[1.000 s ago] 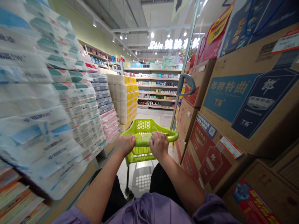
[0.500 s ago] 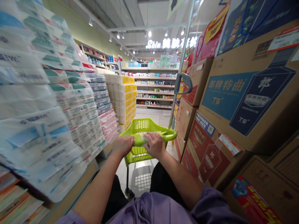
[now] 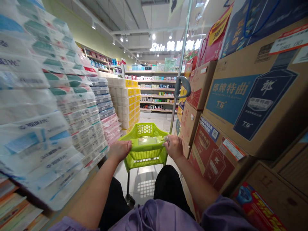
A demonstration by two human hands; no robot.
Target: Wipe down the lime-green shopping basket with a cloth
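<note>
A lime-green shopping cart (image 3: 146, 155) with a perforated plastic basket stands right in front of me. My left hand (image 3: 120, 150) is wrapped round the left end of the cart handle (image 3: 147, 146). At the right end, my right hand (image 3: 174, 146) has its fingers curled over the same handle. Something small and whitish shows by the fingers of my right hand, too small to name. A flat panel with a pale label lies on the handle between both hands.
Tissue packs (image 3: 40, 134) rise in tall stacks on the left, with yellow-and-white paper packs (image 3: 125, 101) farther on. Liquor cartons (image 3: 240, 96) line the right side. A metal pole with a grey handle (image 3: 182, 87) leans there. Stocked shelves (image 3: 157, 86) cross the aisle's end.
My right hand has slid from the middle of the handle to its right end, uncovering the label. My left hand keeps its grip. The grey-handled pole appears shifted slightly left.
</note>
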